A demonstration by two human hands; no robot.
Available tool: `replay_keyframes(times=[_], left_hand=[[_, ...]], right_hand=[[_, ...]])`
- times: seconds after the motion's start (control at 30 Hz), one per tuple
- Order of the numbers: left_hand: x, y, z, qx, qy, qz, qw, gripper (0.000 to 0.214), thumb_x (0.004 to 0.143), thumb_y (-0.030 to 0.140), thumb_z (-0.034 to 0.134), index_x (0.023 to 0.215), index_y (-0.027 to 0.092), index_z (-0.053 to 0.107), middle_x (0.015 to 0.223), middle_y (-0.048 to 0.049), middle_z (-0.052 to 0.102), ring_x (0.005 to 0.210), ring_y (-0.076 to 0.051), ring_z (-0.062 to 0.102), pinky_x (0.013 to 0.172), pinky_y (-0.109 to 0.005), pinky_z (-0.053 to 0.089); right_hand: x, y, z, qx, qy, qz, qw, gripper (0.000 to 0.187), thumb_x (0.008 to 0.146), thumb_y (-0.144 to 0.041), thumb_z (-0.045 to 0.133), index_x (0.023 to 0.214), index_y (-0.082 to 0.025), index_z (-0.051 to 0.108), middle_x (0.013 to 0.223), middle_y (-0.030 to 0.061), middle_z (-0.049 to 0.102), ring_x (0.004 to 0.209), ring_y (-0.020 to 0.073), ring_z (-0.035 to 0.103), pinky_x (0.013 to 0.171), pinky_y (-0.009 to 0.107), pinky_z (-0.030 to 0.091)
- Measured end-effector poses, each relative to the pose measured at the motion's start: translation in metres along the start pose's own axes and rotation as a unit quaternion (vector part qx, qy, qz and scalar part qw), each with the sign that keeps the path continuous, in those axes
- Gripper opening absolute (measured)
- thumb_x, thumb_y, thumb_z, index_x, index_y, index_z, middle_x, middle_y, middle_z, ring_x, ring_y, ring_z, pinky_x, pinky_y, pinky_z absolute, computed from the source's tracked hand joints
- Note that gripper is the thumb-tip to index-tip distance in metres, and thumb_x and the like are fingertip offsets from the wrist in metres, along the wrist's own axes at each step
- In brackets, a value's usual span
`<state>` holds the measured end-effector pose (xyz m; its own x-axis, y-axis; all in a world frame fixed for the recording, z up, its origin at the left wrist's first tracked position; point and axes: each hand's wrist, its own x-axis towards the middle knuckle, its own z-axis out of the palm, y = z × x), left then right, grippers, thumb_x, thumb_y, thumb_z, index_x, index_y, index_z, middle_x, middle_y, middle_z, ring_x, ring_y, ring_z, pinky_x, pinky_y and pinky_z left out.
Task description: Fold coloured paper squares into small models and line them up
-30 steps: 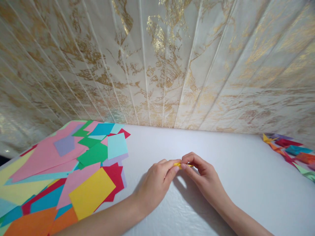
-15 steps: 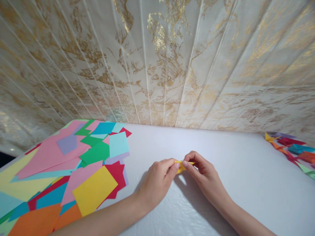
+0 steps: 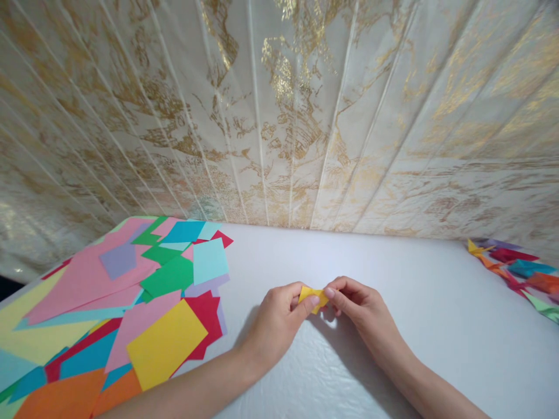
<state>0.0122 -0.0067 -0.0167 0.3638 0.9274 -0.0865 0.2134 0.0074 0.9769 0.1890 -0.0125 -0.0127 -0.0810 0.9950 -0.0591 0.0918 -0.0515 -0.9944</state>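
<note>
A small piece of folded yellow paper (image 3: pixel 308 294) is held just above the white table, between my two hands. My left hand (image 3: pixel 282 311) pinches its left part, with the thumb lying across the front. The thumb and fingertips of my right hand (image 3: pixel 360 302) close on its right end. Part of the paper is covered by my fingers, so its full folded shape does not show.
Overlapping sheets of coloured paper (image 3: pixel 170 343) cover the left side of the white table (image 3: pixel 279 256). Folded paper figures (image 3: pixel 530 267) in several colours lie at the far right edge. A white and gold curtain (image 3: pixel 288 116) hangs behind the table.
The folded yellow paper has turned so that more of its flat face shows. My right hand has dropped slightly, and both hands keep hold of the paper.
</note>
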Motion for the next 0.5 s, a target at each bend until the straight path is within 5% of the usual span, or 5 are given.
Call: replay_keyframes(times=[0.37,0.5], left_hand=[[0.001,0.005,0.0,-0.112,-0.081,-0.008,0.99,0.033,0.09,0.047,0.056,0.09,0.014,0.062,0.087,-0.0098,0.075,0.084,-0.022,0.069,0.08,-0.032,0.05],[0.0,0.007,-0.006,-0.02,-0.099,0.006,0.995,0.03,0.098,0.034,0.046,0.111,0.013,0.062,0.095,-0.0109,0.075,0.093,-0.024,0.07,0.085,-0.036,0.051]], right_hand=[[0.007,-0.001,-0.007,0.049,-0.017,0.038,0.998,0.041,0.074,-0.055,0.078,0.066,-0.016,0.067,0.054,0.0022,0.065,0.054,0.0136,0.051,0.058,0.028,0.041],[0.009,0.003,-0.014,-0.081,-0.01,0.0,0.997,0.037,0.081,-0.053,0.068,0.07,-0.018,0.067,0.059,0.0006,0.061,0.059,0.0161,0.052,0.059,0.029,0.042]])
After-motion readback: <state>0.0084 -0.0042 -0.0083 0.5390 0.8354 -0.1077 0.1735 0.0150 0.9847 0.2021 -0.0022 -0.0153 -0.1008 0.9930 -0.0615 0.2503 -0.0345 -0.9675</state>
